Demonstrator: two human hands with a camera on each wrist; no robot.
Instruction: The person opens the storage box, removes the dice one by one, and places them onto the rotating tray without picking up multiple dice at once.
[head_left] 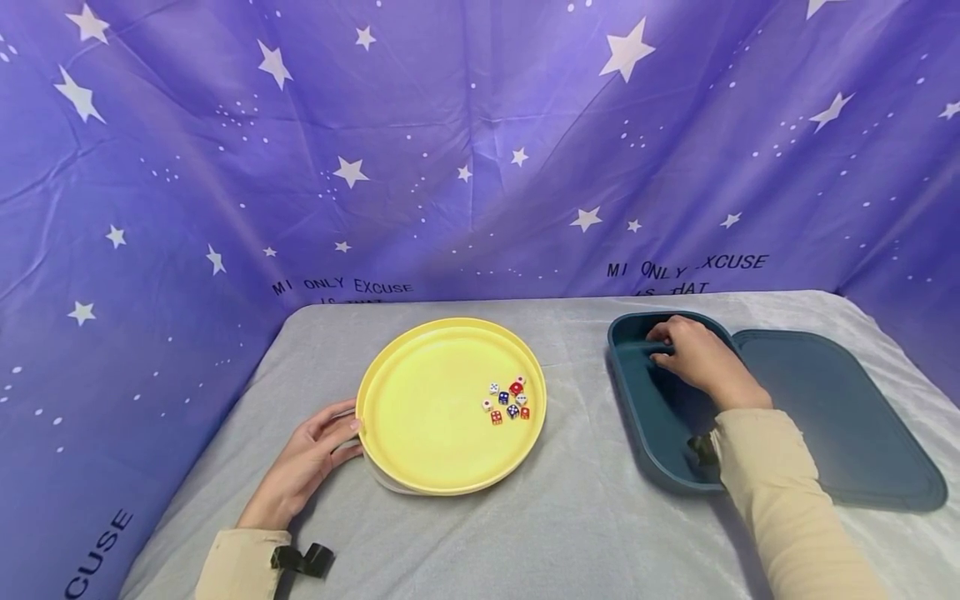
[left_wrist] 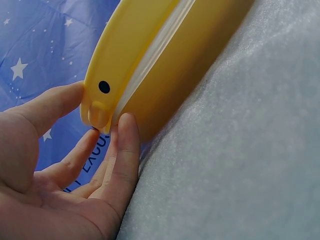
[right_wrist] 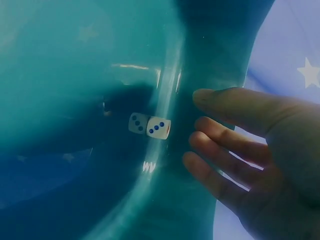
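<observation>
A round yellow tray [head_left: 420, 408] with a raised rim lies left of the middle. My left hand [head_left: 311, 454] holds its left edge. In the left wrist view the thumb touches the rim [left_wrist: 103, 107] beside a black dot, with fingers against its lower side. Several small white, red and blue dice [head_left: 504, 398] sit together on the tray's right part. My right hand [head_left: 697, 358] reaches into the dark teal box [head_left: 637, 408], fingers slightly bent and holding nothing. In the right wrist view a white die [right_wrist: 158, 128] rests on the glossy box bottom, apart from the fingertips.
A flat teal lid [head_left: 847, 417] lies right of the box, partly hidden by my right sleeve. Grey cloth [head_left: 585, 517] covers the table. A purple star-patterned curtain [head_left: 465, 150] stands behind and at both sides.
</observation>
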